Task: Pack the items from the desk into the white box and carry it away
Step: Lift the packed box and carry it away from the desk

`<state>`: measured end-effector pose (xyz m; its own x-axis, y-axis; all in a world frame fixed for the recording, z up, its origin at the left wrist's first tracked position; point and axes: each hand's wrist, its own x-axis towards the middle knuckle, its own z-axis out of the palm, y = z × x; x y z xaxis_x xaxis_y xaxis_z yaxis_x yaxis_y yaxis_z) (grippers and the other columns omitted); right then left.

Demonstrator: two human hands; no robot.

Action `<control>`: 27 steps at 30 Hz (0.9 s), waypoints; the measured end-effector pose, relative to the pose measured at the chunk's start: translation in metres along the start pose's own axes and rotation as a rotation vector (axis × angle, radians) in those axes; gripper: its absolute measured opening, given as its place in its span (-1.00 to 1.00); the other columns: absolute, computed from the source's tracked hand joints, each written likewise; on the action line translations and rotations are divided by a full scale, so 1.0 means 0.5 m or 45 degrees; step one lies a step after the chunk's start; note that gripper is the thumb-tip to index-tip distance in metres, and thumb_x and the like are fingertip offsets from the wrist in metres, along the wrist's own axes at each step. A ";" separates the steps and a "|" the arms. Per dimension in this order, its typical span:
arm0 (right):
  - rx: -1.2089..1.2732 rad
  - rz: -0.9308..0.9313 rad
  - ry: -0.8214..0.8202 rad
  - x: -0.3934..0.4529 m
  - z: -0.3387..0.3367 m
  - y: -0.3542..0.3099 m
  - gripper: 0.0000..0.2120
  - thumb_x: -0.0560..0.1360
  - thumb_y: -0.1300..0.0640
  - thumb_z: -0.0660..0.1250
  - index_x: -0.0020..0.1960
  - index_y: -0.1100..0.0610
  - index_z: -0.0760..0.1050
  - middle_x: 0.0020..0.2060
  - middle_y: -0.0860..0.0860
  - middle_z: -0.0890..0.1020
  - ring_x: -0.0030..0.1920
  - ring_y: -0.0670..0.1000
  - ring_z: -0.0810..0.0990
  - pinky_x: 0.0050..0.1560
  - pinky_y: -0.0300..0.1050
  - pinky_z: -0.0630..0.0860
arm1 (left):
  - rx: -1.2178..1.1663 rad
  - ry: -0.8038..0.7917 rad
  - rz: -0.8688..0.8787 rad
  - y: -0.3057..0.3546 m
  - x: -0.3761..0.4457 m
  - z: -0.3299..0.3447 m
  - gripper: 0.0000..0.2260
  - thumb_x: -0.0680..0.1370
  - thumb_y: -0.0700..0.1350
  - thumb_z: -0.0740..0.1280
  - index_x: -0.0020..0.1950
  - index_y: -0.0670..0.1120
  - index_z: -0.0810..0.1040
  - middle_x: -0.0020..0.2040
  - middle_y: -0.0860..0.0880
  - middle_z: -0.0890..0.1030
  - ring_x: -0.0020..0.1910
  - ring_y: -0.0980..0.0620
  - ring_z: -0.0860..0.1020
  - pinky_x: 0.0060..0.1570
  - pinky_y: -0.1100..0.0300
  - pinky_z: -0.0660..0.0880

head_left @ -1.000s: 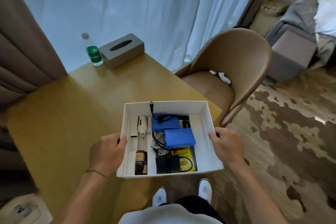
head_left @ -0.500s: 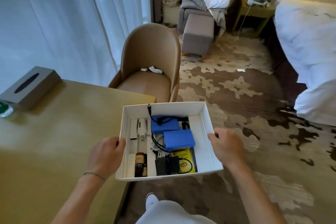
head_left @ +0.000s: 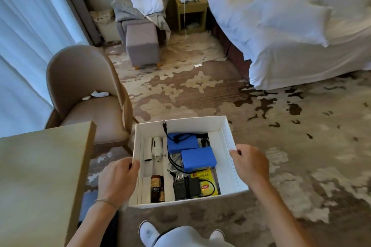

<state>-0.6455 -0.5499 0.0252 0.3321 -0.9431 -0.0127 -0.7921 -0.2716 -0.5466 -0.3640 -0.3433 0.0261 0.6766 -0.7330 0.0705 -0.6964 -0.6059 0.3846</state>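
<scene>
Over the patterned carpet [head_left: 200,94], in the head view, the white box [head_left: 224,142] is held up off any surface, at about 6 o'clock in the picture. The left hand [head_left: 115,180] is curled around the box's left wall, thumb inside the rim, and the right hand [head_left: 251,164] is curled around the right wall in like manner. Inside lie two blue packs [head_left: 198,161], one partly over the other, with black cables [head_left: 172,164] trailing from them, a white charger [head_left: 156,146], a brown bottle [head_left: 157,188], a black adapter [head_left: 185,187] and a yellow tea packet [head_left: 206,182].

At 8 o'clock the corner of the wooden bench [head_left: 40,176] shows, just beside the box and not touching it. A tan chair [head_left: 88,94] stands at 10 o'clock before pale curtains [head_left: 26,36]. At 12 o'clock sit a grey armchair [head_left: 138,16] heaped with laundry, a grey footstool [head_left: 142,44] and a small nightstand [head_left: 190,14]. A bed [head_left: 291,32] with white bedding fills 2 o'clock.
</scene>
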 end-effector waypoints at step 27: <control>0.024 0.963 0.576 -0.264 -0.380 0.606 -0.62 0.58 0.04 0.35 -0.39 0.08 0.41 -0.51 0.01 0.48 -0.47 0.03 0.47 -0.40 -0.13 0.39 | -0.004 -0.560 0.895 0.810 -0.038 0.304 -0.55 0.61 0.01 0.22 -0.48 -0.05 0.36 -0.58 0.05 0.40 -0.60 0.12 0.33 -0.60 0.31 0.21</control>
<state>-1.0266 -0.5443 0.0206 -0.5160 -0.8554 -0.0458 -0.7078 0.4559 -0.5396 -0.6952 -0.6217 0.0406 -0.0717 -0.9949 -0.0706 -0.9210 0.0388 0.3877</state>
